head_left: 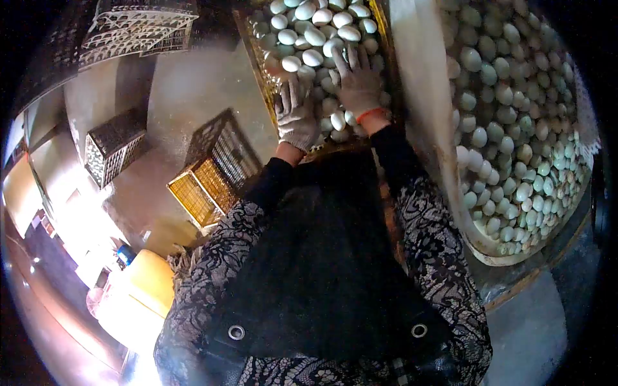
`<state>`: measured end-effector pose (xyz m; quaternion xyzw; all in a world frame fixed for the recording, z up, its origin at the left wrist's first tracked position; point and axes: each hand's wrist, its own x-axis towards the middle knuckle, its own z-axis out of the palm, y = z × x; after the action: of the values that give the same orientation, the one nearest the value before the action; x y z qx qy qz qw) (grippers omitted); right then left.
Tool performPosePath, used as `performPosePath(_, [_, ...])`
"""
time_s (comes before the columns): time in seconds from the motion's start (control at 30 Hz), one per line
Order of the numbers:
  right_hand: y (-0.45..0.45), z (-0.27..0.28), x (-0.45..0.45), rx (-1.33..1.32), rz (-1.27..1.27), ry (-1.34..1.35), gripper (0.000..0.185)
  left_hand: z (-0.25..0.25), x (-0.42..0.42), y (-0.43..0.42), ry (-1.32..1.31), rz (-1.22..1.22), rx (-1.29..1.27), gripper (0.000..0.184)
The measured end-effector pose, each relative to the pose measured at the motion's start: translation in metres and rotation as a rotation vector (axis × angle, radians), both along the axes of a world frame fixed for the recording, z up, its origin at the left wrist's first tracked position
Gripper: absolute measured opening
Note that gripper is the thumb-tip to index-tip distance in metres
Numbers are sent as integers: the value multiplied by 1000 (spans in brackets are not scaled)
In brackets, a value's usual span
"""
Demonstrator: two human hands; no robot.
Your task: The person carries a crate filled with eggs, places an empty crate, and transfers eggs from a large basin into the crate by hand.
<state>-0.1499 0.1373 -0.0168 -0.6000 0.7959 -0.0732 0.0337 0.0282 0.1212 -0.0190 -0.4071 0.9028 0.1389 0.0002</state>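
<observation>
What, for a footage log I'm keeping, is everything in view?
Eggs: many, white to pale green, in the crate under the hands
Crate: one, yellow-edged, top centre
Tub: one, pale-rimmed, right, full of similar eggs
Yellow crate: one, floor, left
Slatted crate: one, greyish, farther left
Racks: pale, top left, count unclear
Yellow object: one, lower left, unidentifiable
Apron: one, black
Gloved hands: two, pale; left, right, on eggs

Left hand (298, 121) and right hand (358, 87), both gloved, on pale eggs (314, 36) in yellow-edged crate (386, 32).
</observation>
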Motion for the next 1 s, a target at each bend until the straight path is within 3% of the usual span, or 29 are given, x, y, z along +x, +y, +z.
performPosePath(0.13, [-9, -1, -3, -35, 16, 27, 50, -1, -1, -6, -72, -61, -32, 52])
performPosePath(0.23, [4, 9, 3, -67, -74, -26, 51, -7, -11, -9, -4, 176, 49, 53])
performPosePath(0.27, [14, 12, 6, -51, -80, -22, 51, -17, -12, -18, -150, 66, -107, 81])
performPosePath(0.33, [33, 19, 15, -82, -1, -192, 51, -9, -10, -22, -162, -14, -87, 81])
performPosePath(0.37, [42, 20, 21, -120, 52, -195, 43, -17, -12, -26, -154, -32, -267, 79])
performPosePath(0.4, [51, 16, 24, -115, 48, -192, 43, -20, -15, -32, -151, -36, -262, 79])
performPosePath(0.47, [65, 2, 33, 27, 149, -202, 30, -19, -16, -46, -143, 129, 14, 77])
performPosePath(0.5, [60, -2, 39, -55, 148, -197, 22, -10, -15, -48, -87, 59, -13, 65])
performPosePath(0.6, [58, -2, 38, -48, 149, -192, 21, 9, -20, -50, -112, -19, -22, 61])
performPosePath(0.67, [60, 9, 40, -46, 126, -306, 31, -6, -7, -39, -70, -14, -106, 59])
performPosePath(0.73, [57, 53, 42, -77, 62, -505, 42, 16, -2, -15, 209, 39, 69, 57])
performPosePath(0.8, [74, 70, 38, -276, 92, -462, 41, 3, 2, 0, 253, -8, 147, 57])
performPosePath(0.83, [84, 108, 40, -305, 113, -525, 38, -5, 13, -7, 236, -121, 106, 60])
performPosePath(0.87, [89, 152, 39, -340, 140, -590, 35, -27, 15, -7, 39, -75, -27, 62])
performPosePath(0.93, [107, 225, 22, -426, 77, -603, 27, 1, 0, -18, 63, -59, -25, 55])
performPosePath(1.0, [138, 256, -9, -530, -28, -455, 25, 50, -25, -29, 480, -62, 6, 42])
